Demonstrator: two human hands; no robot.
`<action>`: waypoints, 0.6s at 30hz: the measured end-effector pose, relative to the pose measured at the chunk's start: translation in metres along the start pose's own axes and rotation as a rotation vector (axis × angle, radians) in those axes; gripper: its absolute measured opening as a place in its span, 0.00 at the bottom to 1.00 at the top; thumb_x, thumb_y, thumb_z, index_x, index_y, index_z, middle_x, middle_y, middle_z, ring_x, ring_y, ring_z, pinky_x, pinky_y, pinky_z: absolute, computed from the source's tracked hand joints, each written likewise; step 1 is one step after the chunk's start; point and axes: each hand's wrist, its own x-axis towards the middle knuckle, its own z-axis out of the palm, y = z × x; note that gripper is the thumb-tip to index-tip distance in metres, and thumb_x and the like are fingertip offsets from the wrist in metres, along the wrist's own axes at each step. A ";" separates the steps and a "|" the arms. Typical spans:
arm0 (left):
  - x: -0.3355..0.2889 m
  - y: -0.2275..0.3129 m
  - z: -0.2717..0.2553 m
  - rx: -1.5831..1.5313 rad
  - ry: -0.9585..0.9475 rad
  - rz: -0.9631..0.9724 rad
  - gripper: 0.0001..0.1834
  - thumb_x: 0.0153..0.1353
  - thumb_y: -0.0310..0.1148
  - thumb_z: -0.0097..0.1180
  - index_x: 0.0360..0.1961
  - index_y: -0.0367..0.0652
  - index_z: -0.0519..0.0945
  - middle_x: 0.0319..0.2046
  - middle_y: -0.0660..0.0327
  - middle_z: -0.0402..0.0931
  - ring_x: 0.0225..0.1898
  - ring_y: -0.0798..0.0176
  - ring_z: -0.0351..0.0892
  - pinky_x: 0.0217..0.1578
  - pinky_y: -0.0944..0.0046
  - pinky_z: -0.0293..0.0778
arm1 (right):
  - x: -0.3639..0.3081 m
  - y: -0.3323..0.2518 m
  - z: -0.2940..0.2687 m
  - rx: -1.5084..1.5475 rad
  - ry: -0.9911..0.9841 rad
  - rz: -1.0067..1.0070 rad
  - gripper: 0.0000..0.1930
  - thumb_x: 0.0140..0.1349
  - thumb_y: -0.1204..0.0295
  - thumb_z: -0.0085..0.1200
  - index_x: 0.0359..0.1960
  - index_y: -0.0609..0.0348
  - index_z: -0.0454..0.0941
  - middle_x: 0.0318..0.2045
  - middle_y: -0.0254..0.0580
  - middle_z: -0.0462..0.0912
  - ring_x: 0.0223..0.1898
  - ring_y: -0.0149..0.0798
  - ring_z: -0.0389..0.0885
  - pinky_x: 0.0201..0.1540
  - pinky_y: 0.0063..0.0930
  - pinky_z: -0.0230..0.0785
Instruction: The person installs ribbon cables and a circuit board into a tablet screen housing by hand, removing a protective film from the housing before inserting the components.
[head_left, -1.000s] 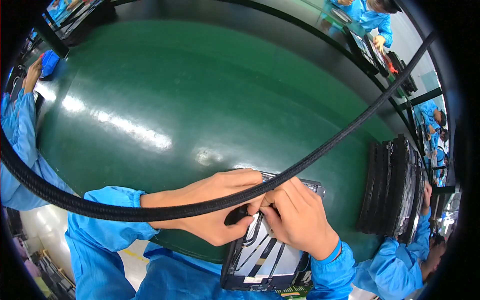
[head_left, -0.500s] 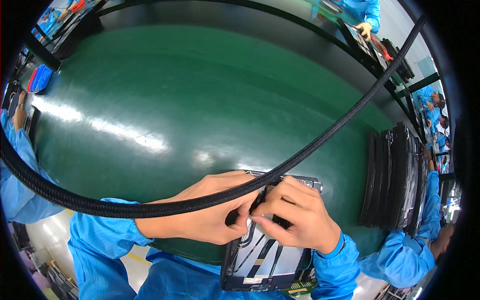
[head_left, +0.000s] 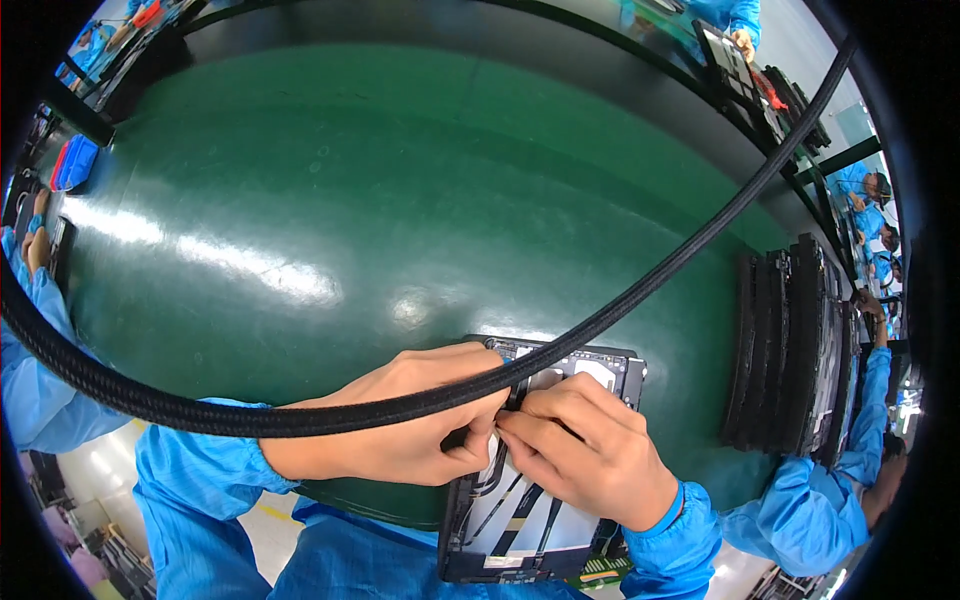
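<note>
Since half a second ago your view has shifted slightly and both hands sit a touch lower on the device, fingertips meeting at the same spot as before. Your left hand (head_left: 400,425) comes in from the lower left, fingers curled, thumb and forefinger pinched on something small and pale at the middle of the opened flat device (head_left: 545,460); what exactly it is I cannot tell, it is mostly hidden by the fingers. Your right hand (head_left: 590,450) comes in from the lower right, also curled, fingertips pressed to the same spot and touching the left hand's fingertips. The device lies flat at the near edge of the green table (head_left: 400,200), dark frame, silvery inner plate with black ribbon strips running diagonally, a circuit part showing at its far end. A thick black braided cable (head_left: 650,280) arcs across the view in front of your hands, crossing over the left hand's knuckles. A stack of dark flat panels (head_left: 790,350) stands on edge to the right, well apart from the device. Another person's blue sleeve (head_left: 820,500) reaches near that stack.
</note>
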 end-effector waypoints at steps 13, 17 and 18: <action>0.004 -0.002 0.007 0.099 0.055 0.118 0.16 0.54 0.16 0.70 0.32 0.42 0.72 0.33 0.56 0.73 0.35 0.47 0.74 0.38 0.50 0.73 | -0.002 0.006 -0.004 0.042 -0.033 0.014 0.17 0.52 0.84 0.73 0.45 0.68 0.88 0.43 0.45 0.84 0.40 0.46 0.84 0.43 0.36 0.82; 0.006 -0.004 0.008 0.053 0.039 0.100 0.16 0.54 0.16 0.70 0.32 0.42 0.72 0.32 0.57 0.74 0.35 0.48 0.74 0.38 0.50 0.73 | -0.007 0.013 0.001 -0.012 0.086 -0.044 0.14 0.51 0.84 0.73 0.41 0.65 0.90 0.38 0.43 0.86 0.35 0.45 0.85 0.39 0.36 0.82; 0.005 -0.005 0.009 0.064 0.048 0.100 0.16 0.54 0.16 0.70 0.32 0.42 0.72 0.32 0.58 0.74 0.35 0.48 0.75 0.38 0.51 0.73 | -0.008 0.015 0.000 -0.037 0.144 -0.089 0.13 0.50 0.84 0.73 0.39 0.63 0.90 0.36 0.42 0.87 0.33 0.44 0.85 0.38 0.35 0.82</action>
